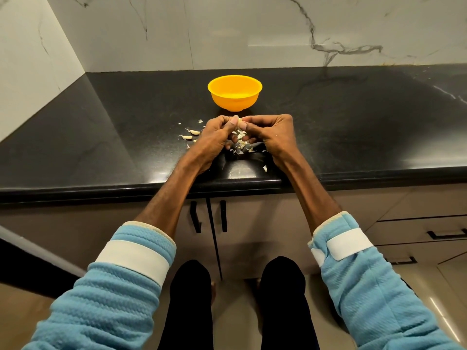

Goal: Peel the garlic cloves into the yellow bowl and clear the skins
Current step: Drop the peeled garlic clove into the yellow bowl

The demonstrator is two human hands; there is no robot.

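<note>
A yellow bowl (235, 93) stands on the black counter, just beyond my hands. My left hand (217, 135) and my right hand (271, 132) meet over the counter, and both pinch one small garlic clove (240, 120) between their fingertips. Only a pale sliver of that clove shows. Below the hands lies a heap of papery garlic skins (240, 142). Two unpeeled cloves (190, 134) lie on the counter to the left of my left hand, among more skin flakes. The inside of the bowl is mostly hidden by its rim.
The black counter (353, 122) ends in a front edge (126, 190) close to my forearms. A marble wall rises behind the bowl and along the left. Cabinet doors with black handles (222, 215) are below the counter. A stray skin flake (265, 168) lies near the edge.
</note>
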